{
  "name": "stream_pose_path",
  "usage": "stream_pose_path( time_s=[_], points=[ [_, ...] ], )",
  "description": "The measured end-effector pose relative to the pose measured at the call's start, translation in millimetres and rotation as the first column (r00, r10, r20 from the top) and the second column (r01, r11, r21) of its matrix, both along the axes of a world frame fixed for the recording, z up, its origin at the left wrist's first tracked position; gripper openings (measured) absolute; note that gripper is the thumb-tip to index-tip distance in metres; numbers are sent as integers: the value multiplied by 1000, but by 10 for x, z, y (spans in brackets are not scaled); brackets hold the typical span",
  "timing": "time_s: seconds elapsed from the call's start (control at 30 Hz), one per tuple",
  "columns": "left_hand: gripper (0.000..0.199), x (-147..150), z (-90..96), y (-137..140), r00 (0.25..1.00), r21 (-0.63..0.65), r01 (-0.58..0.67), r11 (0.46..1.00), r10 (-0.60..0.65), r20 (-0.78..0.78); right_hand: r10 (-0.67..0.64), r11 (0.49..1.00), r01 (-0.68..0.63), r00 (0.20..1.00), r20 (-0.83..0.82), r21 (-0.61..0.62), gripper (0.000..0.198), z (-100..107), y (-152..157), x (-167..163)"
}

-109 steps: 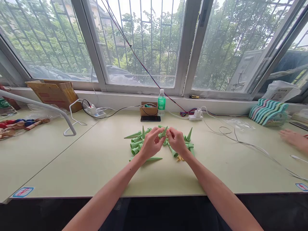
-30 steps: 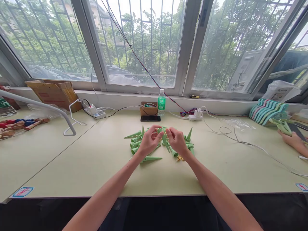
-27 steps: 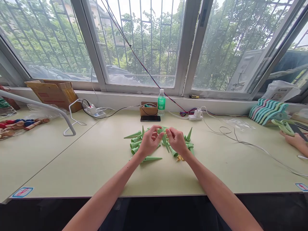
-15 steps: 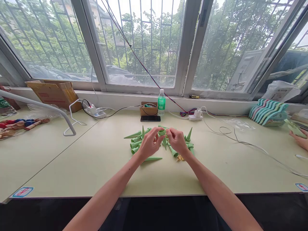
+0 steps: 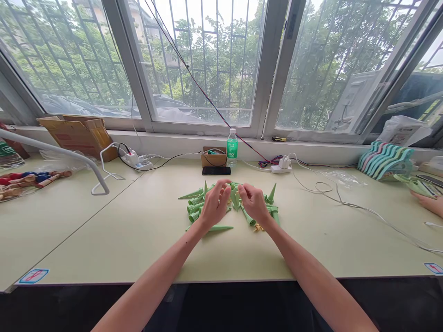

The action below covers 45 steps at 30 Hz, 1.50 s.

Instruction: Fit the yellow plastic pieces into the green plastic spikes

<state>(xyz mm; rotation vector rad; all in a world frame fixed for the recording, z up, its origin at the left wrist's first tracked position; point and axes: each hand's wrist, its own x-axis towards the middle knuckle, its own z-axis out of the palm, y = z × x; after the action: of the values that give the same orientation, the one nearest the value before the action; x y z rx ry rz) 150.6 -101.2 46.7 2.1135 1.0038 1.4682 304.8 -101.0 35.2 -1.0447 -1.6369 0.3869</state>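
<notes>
Between my hands, over a pile of green parts, is a green plastic spike with a wider ring-shaped top. My right hand is closed, its thumb and forefinger pinching at the spike's right side; the exact grip is partly hidden. To its left, my left hand has loosely curved fingers that stand a little apart, close to the spike, with nothing visible in them. Around both hands lie several green cones and tubes. One long green spike lies nearest me, and small yellowish pieces sit below my right hand.
Behind the pile are a black phone, a small cardboard box and a green-labelled bottle. White cables cross the right side. Another person's hand holds a green item at far right. A lamp arm reaches in from the left.
My left fingers have loosened from the green spike's top and drawn slightly left. The spike's top has tilted, and my right hand has stayed nearly in place. The other person's hand has shifted.
</notes>
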Motion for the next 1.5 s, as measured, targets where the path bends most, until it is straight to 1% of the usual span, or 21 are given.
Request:
stream_pose_path(
  time_s=[0.07, 0.13, 0.2, 0.27, 0.33, 0.43, 0.5, 0.57, 0.67, 0.73, 0.9, 1.1, 1.23, 1.3, 1.37, 1.5],
  points=[
    [33, 4, 17, 3, 996, -64, -24, 998, 30, 82, 25, 1000, -25, 999, -28, -14, 42, -20, 9, 5],
    [35, 3, 27, 21, 983, -156, -25, 987, 52, 175, 56, 998, -58, 996, -65, -31, 41, -43, 20, 12],
    [44, -2, 38, 43, 971, -231, 5, 973, 50, 232, 89, 994, -94, 991, -103, -45, 40, -63, 30, 19],
    [55, -7, 55, 60, 964, -304, 68, 950, 16, 264, 118, 991, -127, 983, -138, -53, 39, -78, 35, 24],
    [62, -10, 76, 64, 959, -394, 153, 906, -40, 281, 136, 988, -146, 977, -162, -53, 38, -86, 36, 25],
    [69, -6, 93, 56, 953, -530, 279, 801, -163, 255, 150, 986, -161, 971, -188, -44, 37, -86, 31, 23],
    [71, -3, 91, 49, 939, -580, 342, 739, -242, 245, 157, 985, -168, 968, -196, -39, 37, -80, 26, 23],
    [70, -3, 82, 46, 921, -595, 389, 703, -284, 266, 159, 985, -169, 969, -192, -41, 37, -73, 21, 24],
    [66, -13, 76, 52, 896, -592, 441, 675, -290, 337, 159, 984, -170, 973, -167, -53, 38, -63, 14, 28],
    [64, -21, 82, 58, 887, -588, 454, 669, -281, 366, 170, 982, -181, 973, -158, -60, 38, -60, 14, 28],
    [63, -27, 102, 62, 888, -580, 446, 682, -253, 384, 203, 975, -215, 965, -169, -56, 35, -62, 29, 27],
    [58, -34, 85, 76, 868, -583, 482, 655, -267, 418, 219, 971, -232, 959, -180, -52, 32, -44, 19, 29],
    [55, -44, 74, 90, 858, -571, 500, 651, -282, 429, 225, 970, -237, 959, -174, -53, 31, -29, 8, 30],
    [55, -51, 67, 99, 858, -561, 499, 661, -289, 424, 221, 971, -233, 961, -164, -55, 31, -25, 7, 31],
    [54, -59, 59, 110, 866, -547, 485, 682, -287, 410, 217, 972, -229, 964, -156, -59, 31, -25, 8, 32],
    [51, -71, 56, 116, 902, -518, 417, 747, -269, 338, 217, 971, -229, 965, -147, -68, 32, -31, 13, 38]
  ],
)
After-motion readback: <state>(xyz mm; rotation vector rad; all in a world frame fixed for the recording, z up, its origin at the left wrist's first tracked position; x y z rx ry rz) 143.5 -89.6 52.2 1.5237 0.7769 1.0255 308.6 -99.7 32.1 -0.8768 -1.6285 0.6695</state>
